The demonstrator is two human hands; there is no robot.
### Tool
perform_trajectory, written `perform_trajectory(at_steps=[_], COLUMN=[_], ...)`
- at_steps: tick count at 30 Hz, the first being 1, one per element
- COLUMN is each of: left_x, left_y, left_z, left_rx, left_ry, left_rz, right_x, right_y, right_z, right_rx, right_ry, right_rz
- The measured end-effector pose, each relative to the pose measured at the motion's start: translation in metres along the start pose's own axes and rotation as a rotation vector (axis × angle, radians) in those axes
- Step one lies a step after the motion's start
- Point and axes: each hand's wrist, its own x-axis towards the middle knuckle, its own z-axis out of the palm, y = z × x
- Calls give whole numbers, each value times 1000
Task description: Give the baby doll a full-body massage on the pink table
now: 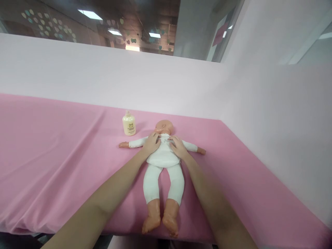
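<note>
A baby doll [164,155] in a white long-sleeved top and white leggings lies on its back, arms stretched out sideways. Its head [166,126] is turned to the left and its feet point toward me. My left hand [152,143] rests on the left side of the doll's upper chest, fingers lying on the cloth near the neck. On the right side of the chest lies my right hand [177,146], its fingers apart and pointing inward. Both hands are open, with a narrow strip of the white top [164,147] between them.
A pale yellow pump bottle [129,125] stands left of the doll's head, beyond its outstretched arm. Pink cloth [77,148] covers the table, with folds at the left. A white wall [116,76] rises behind, below a window [145,24]; another wall [280,121] borders the right.
</note>
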Motion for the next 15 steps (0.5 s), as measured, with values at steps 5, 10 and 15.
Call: perform_trajectory(at_steps=[5, 10, 15], left_x=[-1, 3, 7], left_y=[-12, -18, -13], left_z=[-9, -26, -45], left_rx=[-33, 56, 105], left_ry=[-12, -174, -306], left_rz=[12, -103, -187], right_x=[-2, -2, -5], right_y=[11, 26, 30], right_z=[0, 0, -8], right_rx=[-13, -67, -245], right_ry=[43, 86, 83], right_rz=[51, 121, 203])
